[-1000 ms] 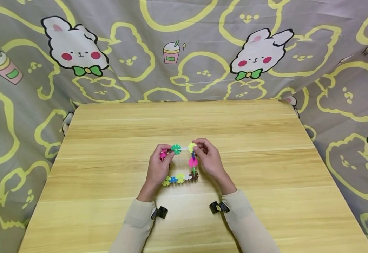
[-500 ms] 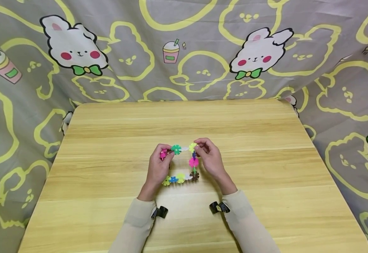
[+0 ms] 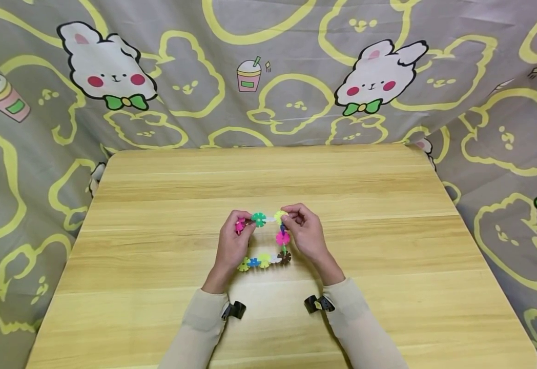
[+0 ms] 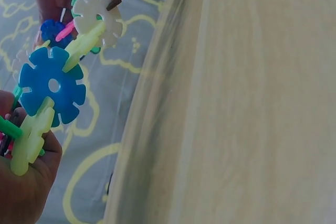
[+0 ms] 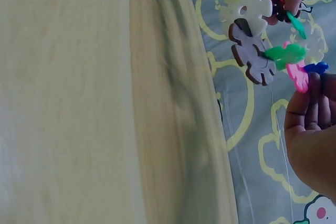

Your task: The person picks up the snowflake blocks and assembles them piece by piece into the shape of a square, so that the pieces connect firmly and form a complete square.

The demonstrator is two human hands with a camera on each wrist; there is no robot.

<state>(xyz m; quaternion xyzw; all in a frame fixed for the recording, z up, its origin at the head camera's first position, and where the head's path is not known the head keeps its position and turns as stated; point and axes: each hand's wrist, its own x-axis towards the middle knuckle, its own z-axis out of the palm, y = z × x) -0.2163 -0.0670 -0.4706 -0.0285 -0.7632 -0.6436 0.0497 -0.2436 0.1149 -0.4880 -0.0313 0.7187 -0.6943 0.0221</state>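
Observation:
Notched plastic snowflake discs are slotted together into a roughly square ring, held up over the table. My left hand (image 3: 233, 241) pinches its far left corner, beside a green disc (image 3: 259, 220) and a pink one (image 3: 239, 226). At the far right corner my right hand (image 3: 308, 233) grips a yellow disc (image 3: 279, 216) between thumb and fingers. A white disc (image 3: 270, 219) links the green and yellow ones. Down the right side hangs a second pink disc (image 3: 283, 238), above a brown corner disc (image 3: 284, 257). The near side includes a blue disc (image 4: 42, 85). The left hand hides much of the left side.
A wood-grain table (image 3: 388, 220) lies under the hands. Behind it and at both sides hangs a grey curtain (image 3: 194, 66) with yellow outlines and rabbit prints. Black wrist cameras sit at both cuffs, the left camera (image 3: 236, 310) and the right camera (image 3: 312, 304).
The two far corners have drawn very slightly closer: the green disc has shifted a little right, the yellow one a little left. Both hands keep their hold on the ring.

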